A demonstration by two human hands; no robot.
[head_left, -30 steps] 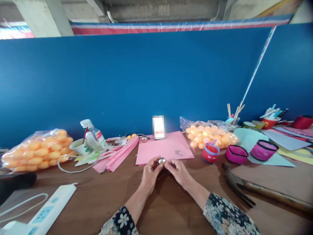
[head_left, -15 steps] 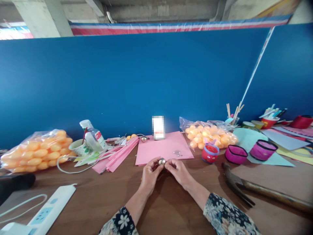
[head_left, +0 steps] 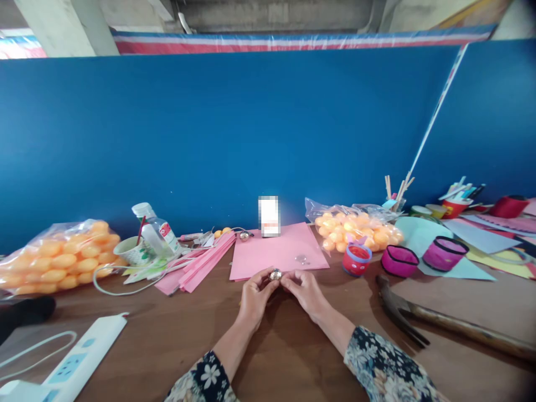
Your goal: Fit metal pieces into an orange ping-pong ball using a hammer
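A small shiny metal ball (head_left: 276, 274), like a jingle bell, is pinched between the thumb and fingers of my left hand (head_left: 255, 297). Close against its right side, my right hand (head_left: 305, 293) has its thumb and fingertips pressed together; whatever they grip is too small to make out. Both hands are just in front of a pink paper sheet (head_left: 272, 254). Some small clear or silvery pieces (head_left: 302, 259) lie on that sheet. A second shiny ball (head_left: 244, 235) rests by the sheet's back left corner.
Bags of orange balls stand left (head_left: 62, 259) and right (head_left: 352, 231). A hammer (head_left: 452, 324) lies right, near magenta fabric rings (head_left: 400, 261) and a red cup (head_left: 357, 261). Folded pink strips (head_left: 205, 265), a bottle (head_left: 157, 231) and a power strip (head_left: 79, 357) are leftward.
The whole view has shifted slightly, so things appear a little further left and up. Both hands keep the same pinch around the shiny ball, with hardly any movement.
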